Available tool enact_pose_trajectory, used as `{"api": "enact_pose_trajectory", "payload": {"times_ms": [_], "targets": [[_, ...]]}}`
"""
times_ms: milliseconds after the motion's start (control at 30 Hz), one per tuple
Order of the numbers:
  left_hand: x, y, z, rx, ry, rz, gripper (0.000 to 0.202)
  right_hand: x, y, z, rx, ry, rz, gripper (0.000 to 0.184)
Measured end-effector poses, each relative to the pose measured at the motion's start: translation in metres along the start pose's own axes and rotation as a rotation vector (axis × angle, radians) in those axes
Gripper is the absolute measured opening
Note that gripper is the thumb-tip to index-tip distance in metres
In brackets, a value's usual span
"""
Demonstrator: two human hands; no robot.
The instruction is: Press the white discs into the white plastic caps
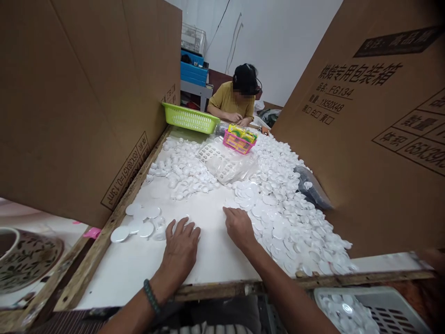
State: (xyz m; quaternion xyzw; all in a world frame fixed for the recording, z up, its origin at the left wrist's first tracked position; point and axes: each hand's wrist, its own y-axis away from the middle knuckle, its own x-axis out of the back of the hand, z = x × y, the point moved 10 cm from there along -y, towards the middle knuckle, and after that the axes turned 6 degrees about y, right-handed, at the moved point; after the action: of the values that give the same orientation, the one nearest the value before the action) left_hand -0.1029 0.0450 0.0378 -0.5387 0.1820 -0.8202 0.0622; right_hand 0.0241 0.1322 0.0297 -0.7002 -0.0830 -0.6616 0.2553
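My left hand rests low over the white tabletop with its fingers bent and apart. A small clear or white piece shows just past its fingertips, and a group of round white discs lies to its left. To the right, my right hand is curled with its fingers close together and its index finger pointing left. Whatever those fingers hold, if anything, is hidden. Beside this hand spreads a large heap of flat white discs. Farther back on the left lies a pile of small white rounded pieces.
Cardboard walls flank both sides. A plastic bag with a printed sheet, a pink basket holding yellow boxes and a green basket stand farther back. Opposite sits a person in yellow. A grey crate is below right.
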Motion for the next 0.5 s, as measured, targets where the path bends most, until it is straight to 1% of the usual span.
{"api": "enact_pose_trajectory", "payload": {"times_ms": [100, 167, 233, 300, 367, 400, 433, 500], "targets": [[0.008, 0.004, -0.013, 0.039, -0.041, 0.019, 0.022, -0.005, -0.013, 0.014, -0.112, -0.282, -0.028, 0.035], [0.013, 0.005, -0.019, 0.082, -0.050, 0.038, 0.019, -0.015, -0.023, 0.014, -0.114, -0.460, -0.112, 0.030], [0.017, 0.005, -0.020, 0.111, -0.040, 0.061, 0.016, -0.020, -0.036, 0.010, -0.083, -0.525, -0.169, 0.026], [0.018, 0.003, -0.015, 0.096, -0.019, 0.076, 0.014, -0.018, -0.054, 0.013, -0.085, -0.476, -0.126, 0.025], [0.013, -0.001, -0.003, 0.037, -0.003, 0.072, 0.015, -0.011, -0.076, 0.019, -0.104, -0.361, -0.032, 0.027], [0.009, -0.003, 0.003, 0.004, 0.000, 0.059, 0.016, -0.010, -0.087, 0.019, -0.094, -0.293, -0.016, 0.026], [0.003, -0.006, 0.009, -0.027, -0.002, 0.038, 0.017, -0.011, -0.096, 0.017, -0.069, -0.242, -0.016, 0.025], [-0.011, -0.011, 0.020, -0.069, -0.017, -0.017, 0.020, -0.020, -0.107, 0.012, -0.024, -0.166, -0.057, 0.020]]}}
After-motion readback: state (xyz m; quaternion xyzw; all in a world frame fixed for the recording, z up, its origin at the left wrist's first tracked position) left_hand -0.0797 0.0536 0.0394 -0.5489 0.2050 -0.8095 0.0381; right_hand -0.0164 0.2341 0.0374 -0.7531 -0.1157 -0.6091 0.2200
